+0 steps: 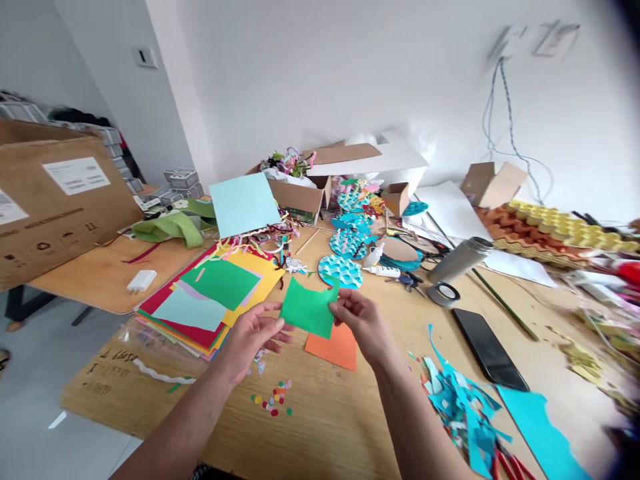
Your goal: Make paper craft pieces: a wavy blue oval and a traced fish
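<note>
A green paper piece (pixel 309 308) with an uneven, cut upper edge is held above the table between both hands. My left hand (pixel 259 335) has its thumb on the paper's lower left corner, with the other fingers behind it. My right hand (pixel 356 319) pinches the right edge. Just below lies an orange paper square (pixel 334 348) on the wooden table. Small coloured paper dots (pixel 275 400) are scattered nearer to me. Left of my hands, a stack of coloured sheets has a green sheet (pixel 225 283) on top.
Blue paper scraps (pixel 457 393), red-handled scissors (pixel 507 463) and a black phone (pixel 487 347) lie on the right. A metal flask (pixel 460 260) stands behind them. Blue wavy discs (pixel 341 270), glue bottles and cardboard boxes (pixel 300 195) are farther back.
</note>
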A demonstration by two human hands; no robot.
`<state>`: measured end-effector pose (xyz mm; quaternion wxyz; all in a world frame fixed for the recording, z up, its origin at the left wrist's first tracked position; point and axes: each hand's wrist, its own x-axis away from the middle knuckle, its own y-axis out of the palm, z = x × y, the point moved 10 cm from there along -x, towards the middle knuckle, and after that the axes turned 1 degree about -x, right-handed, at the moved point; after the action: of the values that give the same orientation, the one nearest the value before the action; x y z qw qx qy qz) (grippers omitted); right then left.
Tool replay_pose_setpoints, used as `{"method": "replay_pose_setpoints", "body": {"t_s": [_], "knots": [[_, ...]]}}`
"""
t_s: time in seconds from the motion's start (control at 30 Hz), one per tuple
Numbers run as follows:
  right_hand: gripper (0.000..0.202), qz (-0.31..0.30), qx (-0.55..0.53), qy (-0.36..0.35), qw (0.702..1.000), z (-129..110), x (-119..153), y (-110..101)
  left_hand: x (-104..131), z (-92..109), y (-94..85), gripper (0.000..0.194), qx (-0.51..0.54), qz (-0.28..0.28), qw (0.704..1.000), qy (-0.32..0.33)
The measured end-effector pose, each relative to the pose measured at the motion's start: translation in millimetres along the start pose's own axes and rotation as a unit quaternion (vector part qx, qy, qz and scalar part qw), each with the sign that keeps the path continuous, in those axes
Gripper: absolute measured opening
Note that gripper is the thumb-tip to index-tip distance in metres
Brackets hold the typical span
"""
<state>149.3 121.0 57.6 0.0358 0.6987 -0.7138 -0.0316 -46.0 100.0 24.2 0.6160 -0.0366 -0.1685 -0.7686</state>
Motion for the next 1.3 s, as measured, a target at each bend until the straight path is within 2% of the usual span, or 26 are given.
{"method": "replay_pose_setpoints", "body": {"t_s": [0.07,0.13,0.27,0.37,0.43,0.53,0.6,0.67,0.73,0.83,0.93,1.07,1.17,1.23,1.3], "knots": [[0.042,0.004,0.000,-0.003,1.000,-4,-6,-6,-1,7,2.0,0.062,-0.006,0.008,1.000,0.016],[0.041,-0.009,0.000,0.004,1.000,3,-10,-5,-2,12,5.6,0.066,-0.006,0.005,0.999,0.034],[0.040,-0.035,0.031,0.024,0.999,34,-12,1,-8,6,8.9,0.051,-0.029,-0.003,0.999,0.038],[0.037,-0.015,0.162,0.019,0.986,48,-7,-7,-15,-8,0.8,0.044,-0.057,0.020,0.998,0.015],[0.032,0.015,0.317,-0.019,0.948,45,2,-15,-21,-15,-5.3,0.045,-0.047,0.034,0.998,0.019],[0.030,0.018,0.510,-0.076,0.857,40,22,-14,-28,-26,-14.9,0.050,-0.034,0.062,0.997,0.020],[0.032,-0.003,0.574,-0.080,0.815,47,35,-11,-31,-32,-17.7,0.054,-0.032,0.072,0.997,0.013],[0.036,-0.018,0.603,-0.074,0.794,55,44,-11,-33,-32,-14.8,0.056,-0.021,0.066,0.997,0.014],[0.037,-0.028,0.603,-0.080,0.793,61,50,-12,-33,-30,-7.6,0.058,-0.006,0.049,0.999,0.016],[0.030,-0.026,0.551,-0.120,0.826,59,53,-17,-32,-31,6.1,0.059,0.002,0.017,1.000,0.007],[0.027,0.043,0.483,-0.158,0.860,47,52,-36,-32,-38,20.6,0.061,0.007,-0.019,1.000,0.003],[0.030,0.146,0.427,-0.154,0.879,40,54,-63,-31,-56,39.3,0.058,-0.024,-0.082,0.996,0.004],[0.030,0.150,0.418,-0.143,0.885,43,54,-66,-29,-62,45.4,0.052,-0.134,-0.106,0.985,0.034],[0.030,0.143,0.418,-0.148,0.885,45,54,-65,-27,-56,42.3,0.049,-0.249,-0.077,0.961,0.088],[0.028,0.144,0.417,-0.168,0.882,44,55,-63,-23,-46,40.2,0.050,-0.355,-0.039,0.922,0.150]]}}
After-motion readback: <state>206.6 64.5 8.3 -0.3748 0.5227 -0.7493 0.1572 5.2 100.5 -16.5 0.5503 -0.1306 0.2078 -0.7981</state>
